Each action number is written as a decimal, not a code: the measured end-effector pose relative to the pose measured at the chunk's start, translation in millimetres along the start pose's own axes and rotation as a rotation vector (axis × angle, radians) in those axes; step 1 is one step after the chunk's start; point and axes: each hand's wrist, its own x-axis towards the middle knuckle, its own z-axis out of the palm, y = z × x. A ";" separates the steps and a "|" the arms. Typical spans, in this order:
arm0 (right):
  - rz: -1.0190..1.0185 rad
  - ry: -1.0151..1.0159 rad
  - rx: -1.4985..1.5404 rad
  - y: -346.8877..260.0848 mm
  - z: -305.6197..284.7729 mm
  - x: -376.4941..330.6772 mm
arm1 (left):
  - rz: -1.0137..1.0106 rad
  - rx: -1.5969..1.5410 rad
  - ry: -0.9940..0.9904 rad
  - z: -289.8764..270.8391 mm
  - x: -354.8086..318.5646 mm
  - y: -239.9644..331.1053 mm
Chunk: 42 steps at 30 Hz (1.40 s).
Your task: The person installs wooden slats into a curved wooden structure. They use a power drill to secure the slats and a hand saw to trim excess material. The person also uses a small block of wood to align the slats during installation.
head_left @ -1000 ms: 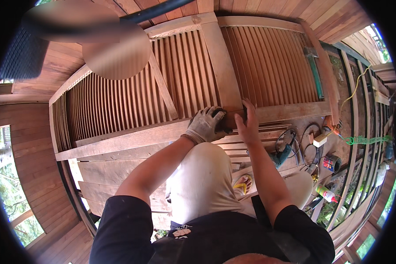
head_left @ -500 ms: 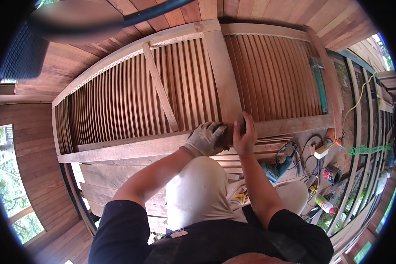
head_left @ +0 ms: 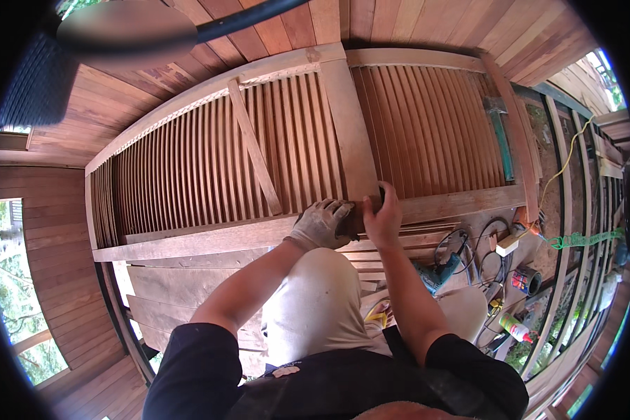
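Note:
A wide wooden louvered panel (head_left: 362,161) lies before me, its slats set on both sides of a middle stile. My left hand (head_left: 320,222), in a pale soiled glove, is closed at the near rail (head_left: 217,236), beside the foot of that stile. A dark patch shows under its fingers; whether it is a held thing or the glove's palm cannot be made out. Just right of it, my bare right hand (head_left: 383,218) rests against the stile's near end, thumb and fingers apart. Across the left slats leans a loose wooden strip (head_left: 254,147).
A hammer-like tool with a green handle (head_left: 502,147) lies on the right slats. Below the panel at right are a teal power drill (head_left: 437,273), cables, a can (head_left: 526,280) and a white bottle with a red cap (head_left: 515,327). Wooden strips (head_left: 371,260) lie beneath the near rail.
The whole view has shifted slightly, with the panel a little lower and further left. Both hands stay at the stile's near end; the right one has moved slightly left with it.

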 end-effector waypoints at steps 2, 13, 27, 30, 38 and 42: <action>-0.028 -0.049 -0.170 -19.6 -1.9 24.8 | -0.004 -0.031 -0.014 -0.4 0.4 -4.6; 0.063 -0.150 -0.432 -60.9 52.3 144.1 | 0.049 0.007 0.039 4.7 -2.1 -6.2; 0.081 -0.131 -0.459 -57.9 53.9 143.8 | 0.047 0.024 0.012 -2.2 -0.8 0.4; 0.031 -0.116 -0.467 -48.1 40.5 139.3 | 0.047 -0.008 0.047 3.5 4.1 -4.1; -0.081 0.183 0.107 30.7 -7.5 -27.7 | -0.041 -0.030 0.097 7.0 3.8 -5.1; -0.155 0.236 0.047 19.7 10.0 -24.8 | -0.084 -0.056 0.021 1.2 2.6 -1.1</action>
